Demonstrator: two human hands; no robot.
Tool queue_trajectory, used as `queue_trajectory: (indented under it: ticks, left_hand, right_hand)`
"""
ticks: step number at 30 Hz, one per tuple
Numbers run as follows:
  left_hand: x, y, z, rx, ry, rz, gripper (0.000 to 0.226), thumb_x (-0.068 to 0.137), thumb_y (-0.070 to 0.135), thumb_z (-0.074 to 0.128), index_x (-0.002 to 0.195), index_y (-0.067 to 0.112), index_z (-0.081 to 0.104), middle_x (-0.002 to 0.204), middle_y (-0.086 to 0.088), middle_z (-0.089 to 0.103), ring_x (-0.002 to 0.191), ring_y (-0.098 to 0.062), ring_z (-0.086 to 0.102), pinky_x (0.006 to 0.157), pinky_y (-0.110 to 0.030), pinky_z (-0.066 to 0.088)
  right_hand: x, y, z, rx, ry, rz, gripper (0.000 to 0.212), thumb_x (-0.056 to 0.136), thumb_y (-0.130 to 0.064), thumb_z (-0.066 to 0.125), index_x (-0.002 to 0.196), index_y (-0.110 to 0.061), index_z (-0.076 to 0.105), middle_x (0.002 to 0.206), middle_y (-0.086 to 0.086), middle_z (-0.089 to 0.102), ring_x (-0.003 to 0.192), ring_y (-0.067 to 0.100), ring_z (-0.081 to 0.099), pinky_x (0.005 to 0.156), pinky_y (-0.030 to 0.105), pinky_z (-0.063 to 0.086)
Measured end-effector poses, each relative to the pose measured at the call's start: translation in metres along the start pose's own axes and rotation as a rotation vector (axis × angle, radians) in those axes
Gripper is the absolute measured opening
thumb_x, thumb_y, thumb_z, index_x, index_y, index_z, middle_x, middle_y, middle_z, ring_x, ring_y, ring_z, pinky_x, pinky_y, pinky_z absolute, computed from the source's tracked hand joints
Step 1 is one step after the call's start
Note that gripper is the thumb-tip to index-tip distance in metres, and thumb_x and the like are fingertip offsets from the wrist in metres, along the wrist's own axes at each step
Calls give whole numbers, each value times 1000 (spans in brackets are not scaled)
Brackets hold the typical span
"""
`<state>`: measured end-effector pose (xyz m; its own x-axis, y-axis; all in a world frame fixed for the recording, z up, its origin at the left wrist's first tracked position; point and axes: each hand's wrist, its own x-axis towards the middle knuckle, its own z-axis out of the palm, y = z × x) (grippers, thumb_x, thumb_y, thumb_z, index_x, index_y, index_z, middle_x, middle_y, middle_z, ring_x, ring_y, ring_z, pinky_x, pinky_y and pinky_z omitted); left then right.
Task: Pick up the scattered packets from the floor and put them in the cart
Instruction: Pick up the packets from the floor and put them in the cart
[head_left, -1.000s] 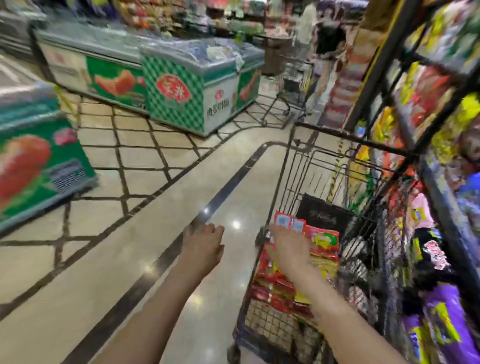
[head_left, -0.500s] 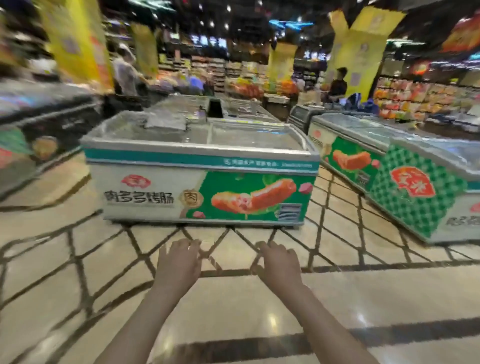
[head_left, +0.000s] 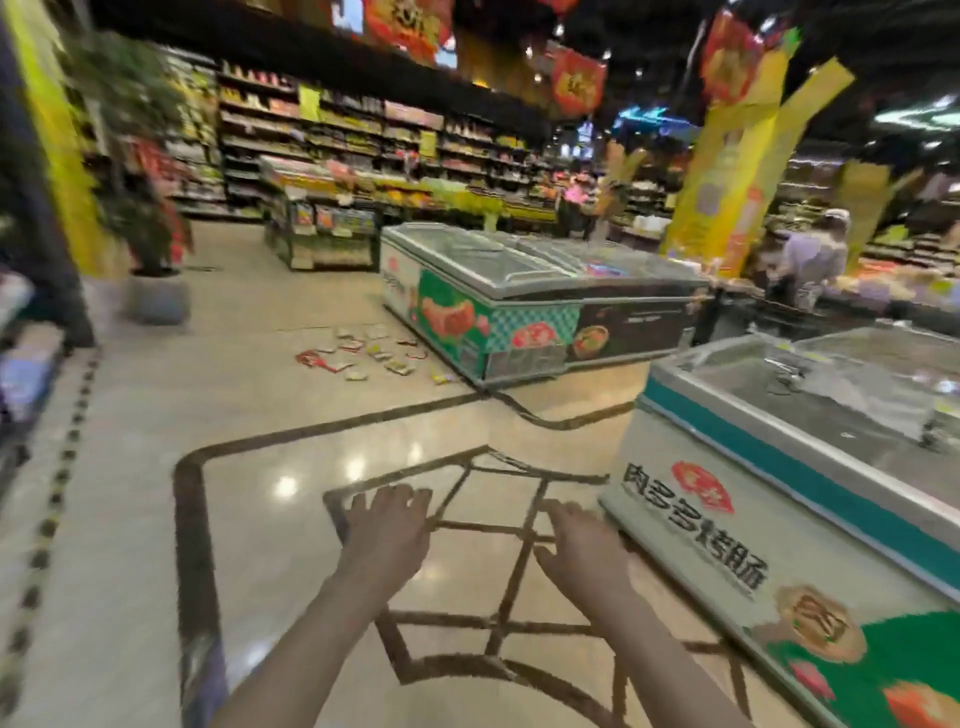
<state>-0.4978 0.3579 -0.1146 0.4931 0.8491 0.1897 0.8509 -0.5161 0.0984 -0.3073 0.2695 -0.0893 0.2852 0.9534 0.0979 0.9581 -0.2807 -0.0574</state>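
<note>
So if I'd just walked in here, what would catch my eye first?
Probably the scattered packets littering the shiny floor ahead, beside the corner of a chest freezer with bright food pictures. Up close, the left hand and right hand reach forward, holding nothing, and a second freezer fills the right side.

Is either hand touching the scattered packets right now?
Apart. The head view shows the left hand and right hand open and empty in the foreground, with bare floor between them and the packets beside the far freezer.
</note>
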Motion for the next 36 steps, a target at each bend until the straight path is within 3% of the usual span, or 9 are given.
queue_trajectory:
  ticks: [9, 20, 23, 25, 27, 29, 31, 33, 36]
  left_hand:
    - [124, -117, 40, 85, -13, -241, 44, 98, 27, 38, 141, 23, 32, 143, 1, 39, 134, -19, 34, 109, -38, 23]
    - [372, -252, 72, 156, -1, -226, 46, 96, 30, 41, 141, 21, 34, 142, 0, 42, 133, -20, 36, 109, -39, 25]
    - [435, -289, 90, 111, -8, -227, 46, 71, 33, 75, 113, 19, 64, 111, -2, 66, 103, -22, 63, 88, -44, 47]
    - [480, -312, 107, 132, -34, -238, 47, 58, 34, 83, 101, 18, 70, 96, -2, 70, 88, -22, 68, 75, -43, 53]
    - [529, -333, 116, 92, -78, -264, 43, 81, 32, 65, 121, 18, 59, 115, -3, 63, 108, -24, 60, 91, -42, 44]
    - [586, -358, 129, 154, 13, -240, 42, 89, 29, 55, 129, 19, 51, 121, -2, 59, 116, -25, 54, 95, -39, 39]
    - [644, -380, 135, 139, 39, -248, 44, 71, 29, 74, 112, 19, 64, 101, -1, 68, 94, -23, 64, 78, -40, 48]
    - [702, -405, 149, 173, 58, -226, 50, 35, 25, 88, 82, 21, 72, 69, 1, 67, 62, -18, 65, 52, -34, 50]
    - [778, -445, 161, 182, 39, -282, 56, 26, 29, 89, 78, 23, 72, 63, 3, 65, 57, -15, 64, 47, -30, 49]
  right_hand:
    - [202, -68, 44, 63, -24, -215, 51, 91, -33, 53, 139, -25, 38, 135, 0, 51, 123, 20, 50, 92, 32, 46]
    - [478, -144, 83, 127, -53, -216, 48, 91, -32, 48, 138, -27, 38, 126, -3, 54, 114, 19, 54, 86, 33, 46]
    - [551, -156, 101, 146, -83, -204, 49, 91, -33, 49, 139, -27, 36, 129, -2, 52, 117, 20, 52, 88, 33, 45]
    - [605, -161, 114, 146, -88, -207, 49, 92, -34, 49, 138, -26, 36, 129, -1, 52, 117, 20, 52, 89, 33, 45]
    - [664, -167, 127, 148, -91, -195, 49, 91, -34, 50, 137, -25, 37, 128, -1, 53, 117, 20, 52, 89, 33, 45]
    - [727, -173, 138, 159, -80, -183, 47, 91, -35, 50, 135, -24, 38, 128, -1, 53, 118, 20, 52, 89, 33, 46]
    - [792, -179, 144, 180, -79, -189, 46, 90, -35, 51, 133, -23, 39, 129, -1, 53, 118, 20, 52, 89, 33, 46]
    - [854, -189, 150, 189, -83, -204, 46, 91, -34, 51, 134, -23, 40, 131, -2, 52, 119, 19, 51, 90, 32, 45]
    - [940, -206, 157, 188, -100, -220, 47, 91, -33, 51, 136, -24, 39, 130, -1, 53, 119, 19, 51, 90, 32, 45]
